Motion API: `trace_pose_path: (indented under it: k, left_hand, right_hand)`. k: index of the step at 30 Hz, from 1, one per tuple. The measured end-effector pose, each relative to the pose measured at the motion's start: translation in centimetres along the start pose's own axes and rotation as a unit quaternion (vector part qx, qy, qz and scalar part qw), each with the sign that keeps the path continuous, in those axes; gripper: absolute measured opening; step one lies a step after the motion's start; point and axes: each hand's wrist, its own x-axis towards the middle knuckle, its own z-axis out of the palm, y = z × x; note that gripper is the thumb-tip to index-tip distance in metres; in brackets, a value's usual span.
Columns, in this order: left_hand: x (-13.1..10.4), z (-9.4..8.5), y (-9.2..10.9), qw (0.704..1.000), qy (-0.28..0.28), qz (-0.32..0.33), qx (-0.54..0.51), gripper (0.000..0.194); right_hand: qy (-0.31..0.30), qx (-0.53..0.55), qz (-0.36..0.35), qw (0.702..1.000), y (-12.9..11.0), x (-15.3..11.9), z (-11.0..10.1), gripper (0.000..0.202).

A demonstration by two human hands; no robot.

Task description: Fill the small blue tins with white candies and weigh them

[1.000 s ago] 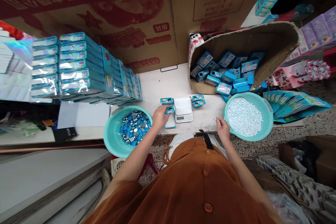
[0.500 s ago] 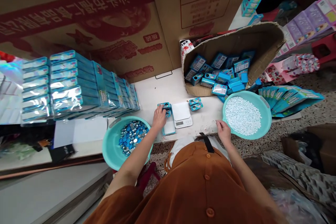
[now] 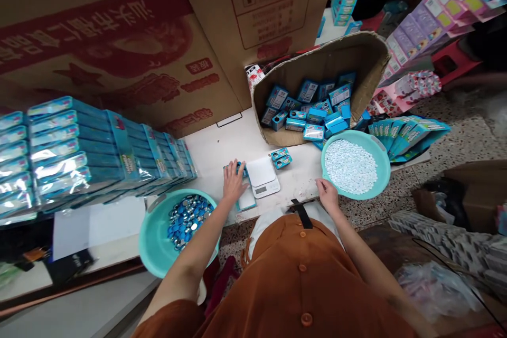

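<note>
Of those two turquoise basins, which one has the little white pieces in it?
The right basin, beside the right hand; the left basin holds blue and silver pieces instead.

Upside-down Chinese characters, including “汕头市” and “食品”, cross the red band (image 3: pixel 91 26) of a brown carton (image 3: pixel 130 90); print on blue boxes (image 3: pixel 313 132) is illegible

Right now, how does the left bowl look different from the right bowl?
The left bowl holds shiny blue and silver pieces, but the right bowl holds little white pieces.
More bare wall shows in the left bowl than in the right bowl.
The person's left arm crosses in front of the left bowl, while the right bowl has the right hand beside it.
Both are round and turquoise.
</note>
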Motion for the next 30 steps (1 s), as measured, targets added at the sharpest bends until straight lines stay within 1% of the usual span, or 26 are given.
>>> trace_pose_path:
  k: [3,4,5,6,8,11,14,17,20,23,25,27,30]
  left_hand:
    - [0.1,0.8,3.9,0.997,0.015,0.042,-0.060,0.072]
    - [0.5,1.2,5.3,0.995,0.020,0.046,-0.084,0.068]
    - [0.9,1.6,6.7,0.993,0.028,0.037,-0.107,0.065]
    - [1.5,2.2,8.1,0.991,0.038,0.012,-0.128,0.062]
    - [3.0,3.4,10.5,0.983,0.055,-0.062,-0.165,0.059]
    - [5.1,5.3,13.3,0.957,0.060,-0.172,-0.225,0.053]
    - [6.3,6.9,15.0,0.928,0.065,-0.243,-0.274,0.050]
    - [6.8,8.0,16.1,0.910,0.090,-0.289,-0.283,0.053]
    - [6.9,8.2,17.0,0.904,0.101,-0.326,-0.256,0.054]
    - [6.5,7.8,18.5,0.922,0.074,-0.321,-0.204,0.047]
    - [5.8,7.4,20.1,0.930,0.036,-0.322,-0.174,0.045]
    - [4.9,7.2,22.0,0.928,0.007,-0.339,-0.157,0.049]
    - [3.5,7.2,24.9,0.916,-0.005,-0.357,-0.184,0.060]
  right_hand:
    - [0.011,-0.002,0.010,1.000,1.1,-0.3,-1.0,0.042]
    - [0.016,-0.002,0.013,1.000,1.5,-0.5,-1.4,0.042]
    - [0.020,0.000,0.015,1.000,2.0,-0.6,-1.9,0.042]
    - [0.025,0.003,0.017,1.000,2.4,-0.8,-2.4,0.042]
    - [0.035,0.008,0.023,0.999,3.2,-1.2,-3.5,0.041]
    - [0.046,0.015,0.030,0.998,4.2,-1.4,-5.4,0.040]
    - [0.054,0.020,0.029,0.998,5.5,-1.3,-7.6,0.040]
    - [0.059,0.022,0.030,0.998,7.1,-0.8,-10.1,0.039]
    - [0.056,0.020,0.029,0.998,8.9,0.0,-12.5,0.037]
    - [0.047,0.014,0.025,0.998,10.6,1.1,-14.6,0.037]
    - [0.039,0.011,0.022,0.999,11.5,1.9,-15.6,0.038]
    - [0.023,0.005,0.018,1.000,12.3,2.9,-16.2,0.038]
    - [-0.013,-0.008,0.001,1.000,12.9,4.8,-16.4,0.039]
